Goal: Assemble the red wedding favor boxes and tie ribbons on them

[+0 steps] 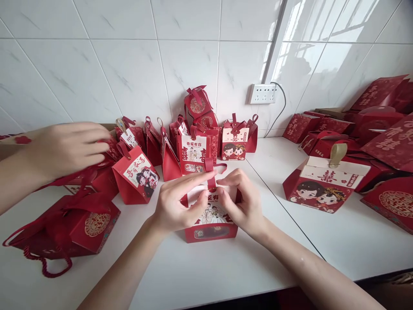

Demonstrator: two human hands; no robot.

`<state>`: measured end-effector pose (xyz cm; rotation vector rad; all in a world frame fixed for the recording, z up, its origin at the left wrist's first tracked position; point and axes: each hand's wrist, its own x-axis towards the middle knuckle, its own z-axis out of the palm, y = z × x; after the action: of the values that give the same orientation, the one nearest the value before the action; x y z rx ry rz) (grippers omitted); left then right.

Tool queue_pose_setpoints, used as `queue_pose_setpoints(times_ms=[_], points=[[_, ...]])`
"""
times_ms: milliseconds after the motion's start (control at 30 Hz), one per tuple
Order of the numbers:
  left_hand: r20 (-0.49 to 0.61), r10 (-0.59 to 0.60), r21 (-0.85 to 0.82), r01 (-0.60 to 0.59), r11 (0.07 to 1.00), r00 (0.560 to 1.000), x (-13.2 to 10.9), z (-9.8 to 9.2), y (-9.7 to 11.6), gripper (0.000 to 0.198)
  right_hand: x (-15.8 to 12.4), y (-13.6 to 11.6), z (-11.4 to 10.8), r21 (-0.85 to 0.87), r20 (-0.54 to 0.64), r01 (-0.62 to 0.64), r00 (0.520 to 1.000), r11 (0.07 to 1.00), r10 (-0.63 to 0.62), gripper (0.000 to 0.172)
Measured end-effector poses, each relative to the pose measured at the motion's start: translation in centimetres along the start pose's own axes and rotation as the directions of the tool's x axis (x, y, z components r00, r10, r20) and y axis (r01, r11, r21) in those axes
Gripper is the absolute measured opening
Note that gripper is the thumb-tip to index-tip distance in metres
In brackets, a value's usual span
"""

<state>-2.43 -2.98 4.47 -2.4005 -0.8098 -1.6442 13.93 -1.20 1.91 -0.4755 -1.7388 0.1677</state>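
A white tiled wall fills the upper frame. A white tabletop spans the lower frame. A pile of red boxes occupies the right edge. A row of small decorated boxes stands near the wall at centre. A rope-handled red box sits at lower left. A box with a cartoon couple and a pale ribbon loop stands upright at right of centre.

A co-worker's hand extends over boxes at the left; its grip cannot be determined. The person's left hand and right hand are at frame centre. Both grasp the top of a red-and-white gift box, pinching between thumb and index finger, one on each side of its red ribbon loop. This box stands upright on the tabletop, just below frame centre. A white power socket is on the wall at upper right.
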Motion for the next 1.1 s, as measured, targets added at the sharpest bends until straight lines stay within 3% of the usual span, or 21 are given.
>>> queue_pose_setpoints(times_ms=[400,700,1100], points=[[-0.004,0.014,-0.043,-0.014,0.999,1.000,0.17,-0.04,-0.05,0.039,0.13,-0.28,0.02,0.068,0.034,-0.114,0.993,0.991,0.112,0.009],[-0.027,-0.019,-0.058,0.018,0.998,0.999,-0.04,0.09,-0.09,0.035,0.12,0.09,-0.01,0.064,0.035,-0.009,0.999,0.998,0.006,0.004],[-0.025,-0.139,-0.046,0.138,0.989,0.990,-0.05,0.21,0.31,0.026,0.06,0.12,0.17,0.044,0.024,-0.048,0.999,0.998,0.047,0.010]])
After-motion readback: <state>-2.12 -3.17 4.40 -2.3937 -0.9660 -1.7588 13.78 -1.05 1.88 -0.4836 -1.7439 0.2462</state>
